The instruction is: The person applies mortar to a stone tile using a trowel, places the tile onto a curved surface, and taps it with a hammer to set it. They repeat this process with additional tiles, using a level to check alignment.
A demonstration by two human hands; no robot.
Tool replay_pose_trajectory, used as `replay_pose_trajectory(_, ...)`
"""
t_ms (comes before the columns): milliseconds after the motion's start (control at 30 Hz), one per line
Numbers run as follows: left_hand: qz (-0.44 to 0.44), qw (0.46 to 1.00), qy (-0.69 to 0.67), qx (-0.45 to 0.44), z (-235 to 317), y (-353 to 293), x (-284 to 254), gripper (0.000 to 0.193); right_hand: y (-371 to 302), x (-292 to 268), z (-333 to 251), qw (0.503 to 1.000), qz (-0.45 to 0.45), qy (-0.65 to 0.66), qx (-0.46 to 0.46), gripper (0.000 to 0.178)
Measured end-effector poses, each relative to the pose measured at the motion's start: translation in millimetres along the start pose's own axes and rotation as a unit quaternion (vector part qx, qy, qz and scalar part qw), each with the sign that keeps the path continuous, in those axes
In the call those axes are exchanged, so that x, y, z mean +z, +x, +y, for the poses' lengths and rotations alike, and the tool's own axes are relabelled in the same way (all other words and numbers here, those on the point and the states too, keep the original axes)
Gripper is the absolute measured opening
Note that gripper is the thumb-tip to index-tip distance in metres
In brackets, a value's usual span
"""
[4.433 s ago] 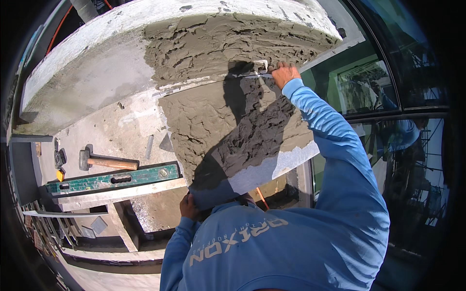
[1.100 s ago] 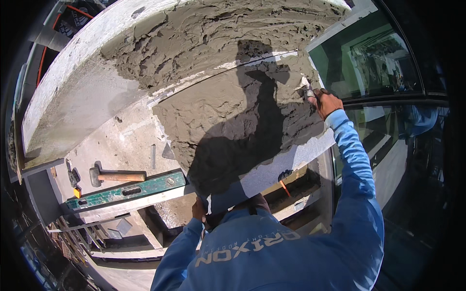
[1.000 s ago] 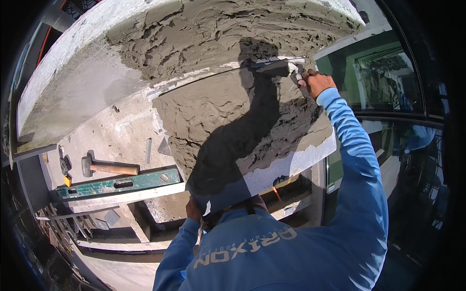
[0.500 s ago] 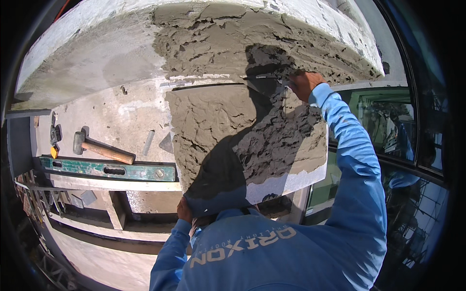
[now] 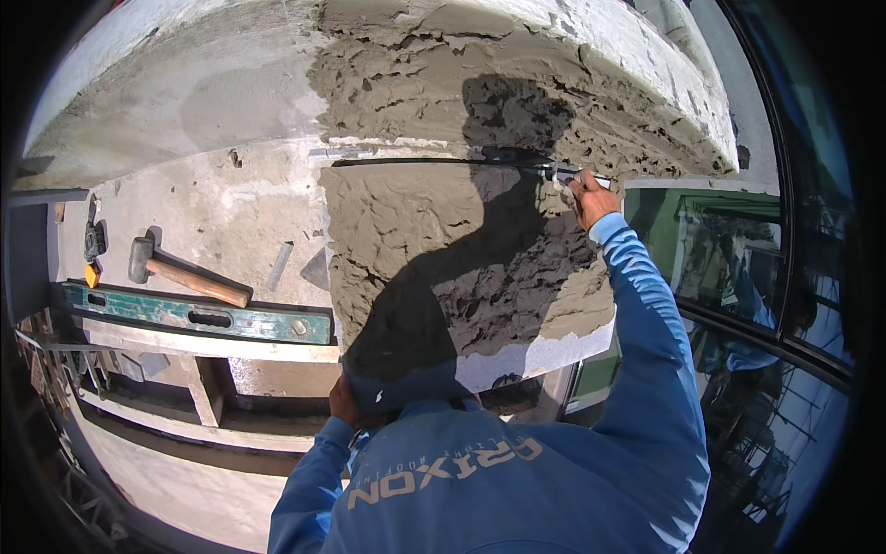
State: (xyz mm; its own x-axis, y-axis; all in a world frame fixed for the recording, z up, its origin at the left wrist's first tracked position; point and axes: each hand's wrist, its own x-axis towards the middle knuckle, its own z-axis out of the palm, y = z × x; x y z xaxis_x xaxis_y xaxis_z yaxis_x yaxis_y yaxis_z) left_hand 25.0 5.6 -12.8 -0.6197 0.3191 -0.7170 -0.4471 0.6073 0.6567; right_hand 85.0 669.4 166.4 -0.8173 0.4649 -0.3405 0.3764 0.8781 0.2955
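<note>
My left hand (image 5: pixel 344 403) grips the lower left corner of a large rectangular slab (image 5: pixel 503 363), its fingers partly hidden by the edge. Thick, rough wet mortar (image 5: pixel 406 208) covers most of the slab, leaving a pale strip bare along the near edge. At the slab's far right corner, my right hand (image 5: pixel 592 200) is closed on a trowel (image 5: pixel 554 173). The trowel's thin dark blade lies near the far edge of the slab; its exact contact is hard to make out. Beyond it, more wet mortar (image 5: pixel 415 83) coats the wall surface.
Left of the slab, a hammer (image 5: pixel 189 274) and a green spirit level (image 5: pixel 198 314) lie on the concrete ledge (image 5: pixel 198 208). A black and yellow tool (image 5: pixel 93 242) lies further left. Glass window panes (image 5: pixel 724 235) stand close on the right.
My right hand and the trowel have moved slightly right and nearer to me, toward the slab's far right corner. My left hand stays at the slab's corner.
</note>
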Motion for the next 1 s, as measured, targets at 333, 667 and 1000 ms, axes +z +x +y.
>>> replay_pose_trajectory(333,0.001,0.997,-0.053,-0.055,20.6,-4.9,1.2,0.061,29.1,62.4,-29.1,0.969,0.097,0.225,-0.034,0.044)
replay_pose_trajectory(667,0.009,0.999,0.013,-0.037,47.6,-12.0,1.2,0.067,38.2,40.0,-90.4,0.97,0.072,0.219,0.076,0.05)
replay_pose_trajectory(1000,-0.013,0.999,0.03,-0.02,40.6,-5.6,-4.9,0.065,-0.4,46.5,-92.6,0.934,0.182,0.293,0.095,0.048)
